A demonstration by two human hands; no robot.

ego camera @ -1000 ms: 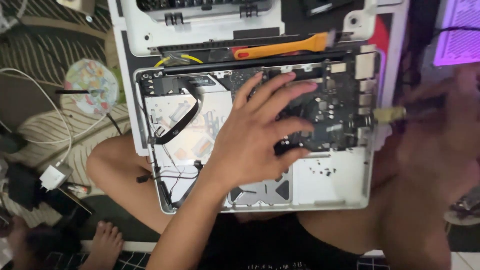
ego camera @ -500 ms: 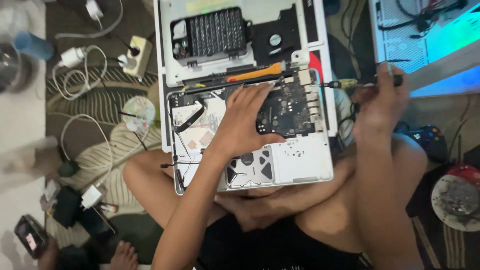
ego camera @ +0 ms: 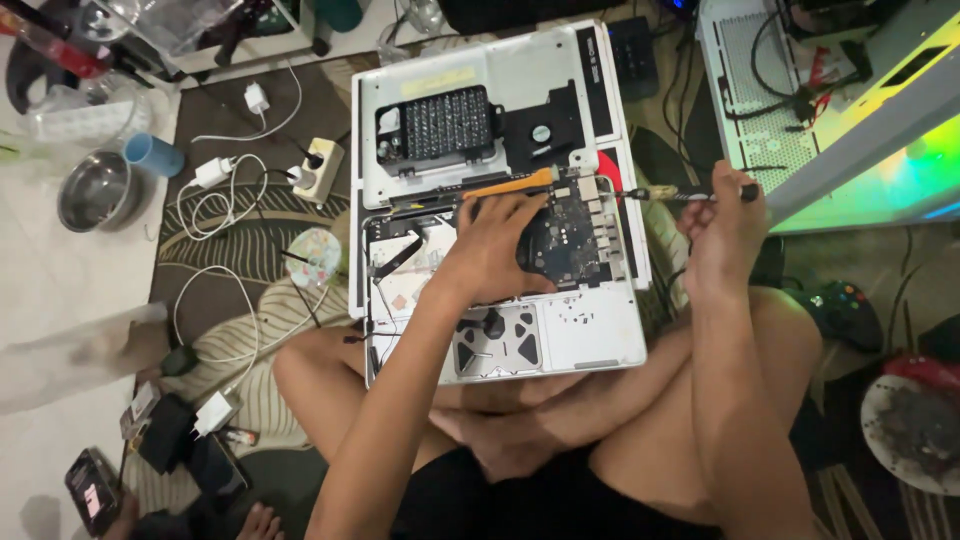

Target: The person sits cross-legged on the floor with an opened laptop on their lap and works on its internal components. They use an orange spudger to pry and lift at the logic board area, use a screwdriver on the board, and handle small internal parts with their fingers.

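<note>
An opened silver laptop [ego camera: 590, 345] rests on my crossed legs, its insides showing. My left hand [ego camera: 495, 245] lies flat on the inner parts, fingers spread beside the dark circuit board [ego camera: 570, 240]. My right hand [ego camera: 722, 235] is closed on a thin screwdriver [ego camera: 660, 195] whose tip points at the right edge of the board. An orange pry tool [ego camera: 510, 184] lies along the hinge. The removed bottom cover [ego camera: 480, 110] with a dark vented block sits just beyond.
White chargers and cables [ego camera: 215, 172] plus a power strip [ego camera: 318, 165] lie on the patterned rug at left, near a metal bowl [ego camera: 92, 190] and blue cup [ego camera: 155, 155]. A lit computer case [ego camera: 850, 110] stands at right. A game controller [ego camera: 840, 305] lies by my right knee.
The view has pulled back and shifted, showing more floor. My left hand stays on the laptop internals; my right hand keeps the screwdriver at the board's right edge.
</note>
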